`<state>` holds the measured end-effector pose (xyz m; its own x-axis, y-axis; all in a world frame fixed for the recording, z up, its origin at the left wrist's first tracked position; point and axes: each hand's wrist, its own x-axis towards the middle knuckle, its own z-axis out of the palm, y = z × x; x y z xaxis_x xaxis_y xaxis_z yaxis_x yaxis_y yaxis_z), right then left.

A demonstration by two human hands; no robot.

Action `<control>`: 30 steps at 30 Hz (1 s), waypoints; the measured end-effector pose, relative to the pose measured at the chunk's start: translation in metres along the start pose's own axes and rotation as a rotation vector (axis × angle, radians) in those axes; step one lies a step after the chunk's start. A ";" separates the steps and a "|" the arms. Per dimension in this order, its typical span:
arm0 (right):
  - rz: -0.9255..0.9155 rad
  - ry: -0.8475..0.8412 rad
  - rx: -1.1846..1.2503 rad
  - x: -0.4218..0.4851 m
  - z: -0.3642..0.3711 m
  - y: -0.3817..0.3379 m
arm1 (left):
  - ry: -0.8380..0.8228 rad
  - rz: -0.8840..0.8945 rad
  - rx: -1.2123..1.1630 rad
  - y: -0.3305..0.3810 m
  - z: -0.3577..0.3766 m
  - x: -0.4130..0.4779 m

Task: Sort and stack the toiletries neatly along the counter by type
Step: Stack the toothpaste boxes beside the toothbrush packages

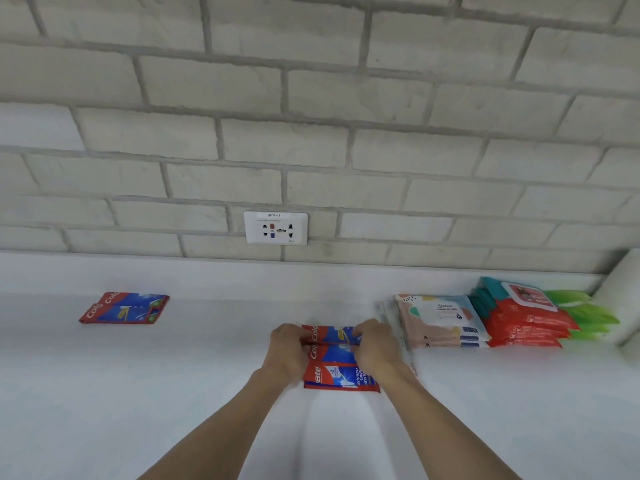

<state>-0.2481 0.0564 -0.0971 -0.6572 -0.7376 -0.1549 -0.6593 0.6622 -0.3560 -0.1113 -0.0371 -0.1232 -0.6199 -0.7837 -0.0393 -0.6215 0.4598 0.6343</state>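
Toothpaste boxes point(337, 358) sit directly between the hands on the counter point(173, 375), red and blue cartons with their long axis running crosswise, from one hand to the other. The left hand point(289, 348) grips their left ends and the right hand point(375, 344) grips their right ends, fingers curled over the upper cartons, so the hands are apart with the group clamped between them. At least three cartons show. Whether they are piled or laid edge to edge away from the person is hard to tell from this angle.

The relation that matters is sideways. The stray toothpaste boxes point(124, 308), two of the same kind lying flat, are well off to the left of the left hand and a little farther from the person, toward the wall point(311, 133). Their long axis also runs roughly crosswise, slightly tilted. The left hand is clearly the nearer one to them, with bare counter in between.

Just beyond the right hand, nearly touching it, stand the wipes packs point(440, 320), already grouped in rows by colour. That side looks full, so joining the two toothpaste groups probably calls for a leftward reach or slide, keeping the cartons' crosswise alignment so the ends match up.
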 end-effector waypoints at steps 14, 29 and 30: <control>-0.090 0.027 0.116 0.004 0.017 -0.023 | 0.049 -0.047 -0.002 -0.030 -0.017 -0.001; -0.141 0.015 0.167 0.004 0.059 -0.086 | 0.098 -0.072 -0.028 -0.082 -0.064 -0.016; -0.143 0.015 0.170 0.004 0.062 -0.092 | 0.100 -0.077 -0.029 -0.087 -0.068 -0.017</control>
<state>-0.1671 -0.0158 -0.1218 -0.5678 -0.8194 -0.0789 -0.6759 0.5188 -0.5234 -0.0138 -0.0922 -0.1256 -0.5189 -0.8547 -0.0122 -0.6502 0.3854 0.6547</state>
